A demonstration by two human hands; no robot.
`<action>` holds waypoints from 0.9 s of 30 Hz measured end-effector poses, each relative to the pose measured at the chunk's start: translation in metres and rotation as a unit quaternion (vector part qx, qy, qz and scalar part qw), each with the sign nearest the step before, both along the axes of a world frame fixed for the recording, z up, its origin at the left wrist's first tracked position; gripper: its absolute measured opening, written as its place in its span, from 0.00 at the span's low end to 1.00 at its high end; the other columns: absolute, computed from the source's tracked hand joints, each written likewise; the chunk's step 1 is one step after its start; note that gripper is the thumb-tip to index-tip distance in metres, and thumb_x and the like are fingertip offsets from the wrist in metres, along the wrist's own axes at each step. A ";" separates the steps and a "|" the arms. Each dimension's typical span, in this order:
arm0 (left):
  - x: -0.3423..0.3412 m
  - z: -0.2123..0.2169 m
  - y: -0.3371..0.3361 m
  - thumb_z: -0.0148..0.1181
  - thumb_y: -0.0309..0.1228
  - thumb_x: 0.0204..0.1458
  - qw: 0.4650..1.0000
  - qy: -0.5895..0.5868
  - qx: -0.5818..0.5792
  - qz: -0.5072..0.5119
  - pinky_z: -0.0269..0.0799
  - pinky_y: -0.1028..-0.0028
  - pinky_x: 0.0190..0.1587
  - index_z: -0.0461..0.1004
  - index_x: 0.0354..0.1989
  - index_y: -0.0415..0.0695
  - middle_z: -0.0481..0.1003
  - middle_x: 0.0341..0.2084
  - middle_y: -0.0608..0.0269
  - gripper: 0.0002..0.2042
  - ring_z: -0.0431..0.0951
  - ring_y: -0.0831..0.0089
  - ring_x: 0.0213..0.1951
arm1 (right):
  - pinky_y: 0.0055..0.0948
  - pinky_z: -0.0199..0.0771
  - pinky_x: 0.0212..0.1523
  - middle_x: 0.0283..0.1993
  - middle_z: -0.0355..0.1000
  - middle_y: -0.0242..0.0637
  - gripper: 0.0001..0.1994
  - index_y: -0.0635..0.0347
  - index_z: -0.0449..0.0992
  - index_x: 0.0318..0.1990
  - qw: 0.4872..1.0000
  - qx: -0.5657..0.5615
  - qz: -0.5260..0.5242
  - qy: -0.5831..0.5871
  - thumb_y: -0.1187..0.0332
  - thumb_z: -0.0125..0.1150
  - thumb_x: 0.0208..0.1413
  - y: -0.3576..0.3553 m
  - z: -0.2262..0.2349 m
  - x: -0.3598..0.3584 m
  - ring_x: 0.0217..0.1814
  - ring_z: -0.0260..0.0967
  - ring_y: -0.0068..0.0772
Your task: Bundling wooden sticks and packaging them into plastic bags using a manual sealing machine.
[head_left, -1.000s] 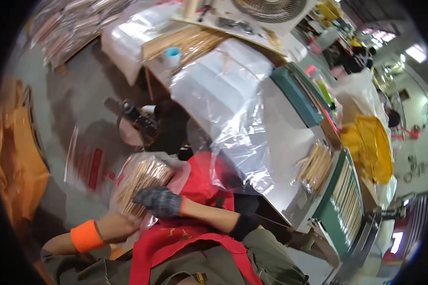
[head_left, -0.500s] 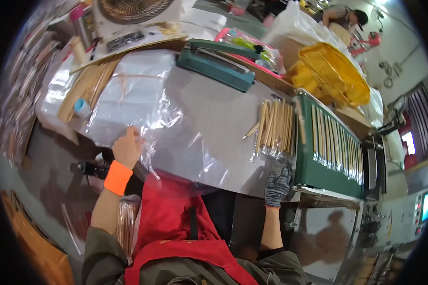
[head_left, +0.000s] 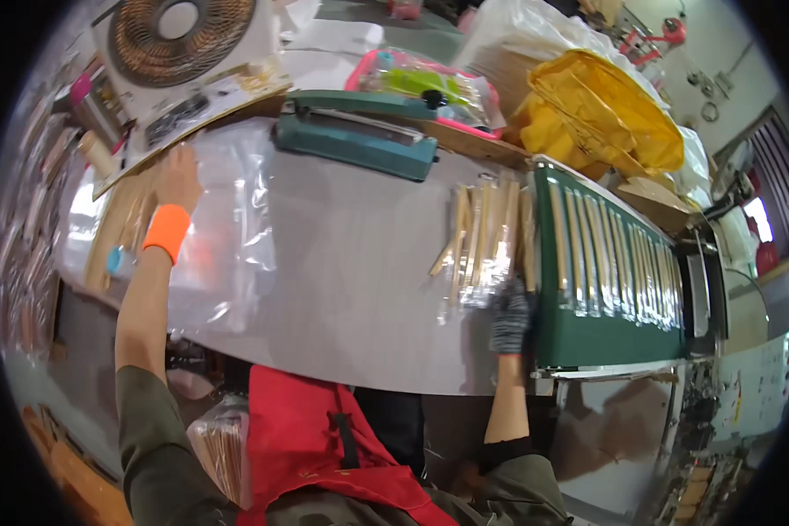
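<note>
- Two hands work on a grey table (head_left: 359,289).
- Left hand (head_left: 177,175), above an orange wristband (head_left: 167,231), lies flat with fingers spread on clear bags (head_left: 228,219) at the table's left.
- Gloved right hand (head_left: 510,314) touches wrapped sticks (head_left: 486,237) beside a green tray (head_left: 618,263); its finger state cannot be told.
- A teal sealer (head_left: 355,136) lies behind; yellow sacks (head_left: 609,110) sit behind the tray.

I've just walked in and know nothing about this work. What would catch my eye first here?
Probably the green rack at the table's right edge, lined with pale sticks. Beside it the gloved right hand rests at a small pile of sticks in clear wrap. Far left, the left hand, with an orange wristband, lies on a stack of clear bags, and a teal sealer sits behind.
</note>
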State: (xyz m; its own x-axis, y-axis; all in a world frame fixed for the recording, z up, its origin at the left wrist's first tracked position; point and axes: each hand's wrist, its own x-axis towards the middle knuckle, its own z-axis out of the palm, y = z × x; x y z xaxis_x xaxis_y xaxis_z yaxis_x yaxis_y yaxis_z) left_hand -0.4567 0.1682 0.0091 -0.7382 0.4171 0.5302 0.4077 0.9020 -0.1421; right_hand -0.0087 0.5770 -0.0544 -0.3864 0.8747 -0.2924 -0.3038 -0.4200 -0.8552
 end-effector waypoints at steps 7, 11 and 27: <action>-0.047 -0.017 0.018 0.49 0.27 0.49 0.986 -0.146 0.072 0.040 0.63 0.61 0.50 0.55 0.57 0.43 0.67 0.46 0.51 0.24 0.64 0.53 0.51 | 0.23 0.67 0.48 0.43 0.72 0.38 0.14 0.64 0.71 0.46 0.927 0.262 0.136 -0.233 0.76 0.42 0.54 -0.104 0.041 0.019 0.44 0.69 0.31; 0.032 0.050 0.058 0.48 0.21 0.45 0.979 0.010 0.115 -0.166 0.64 0.62 0.49 0.62 0.53 0.43 0.69 0.43 0.54 0.23 0.69 0.55 0.46 | 0.27 0.67 0.47 0.42 0.72 0.40 0.12 0.62 0.73 0.42 0.727 0.525 0.033 -0.443 0.76 0.48 0.48 -0.108 0.013 0.101 0.43 0.70 0.35; 0.321 0.214 0.066 0.51 0.27 0.50 0.272 -0.429 0.342 -0.791 0.68 0.69 0.31 0.71 0.25 0.43 0.70 0.22 0.61 0.04 0.71 0.65 0.25 | 0.33 0.61 0.55 0.49 0.67 0.46 0.17 0.63 0.72 0.45 0.704 0.609 0.024 -0.364 0.82 0.49 0.44 -0.082 0.015 0.061 0.53 0.63 0.44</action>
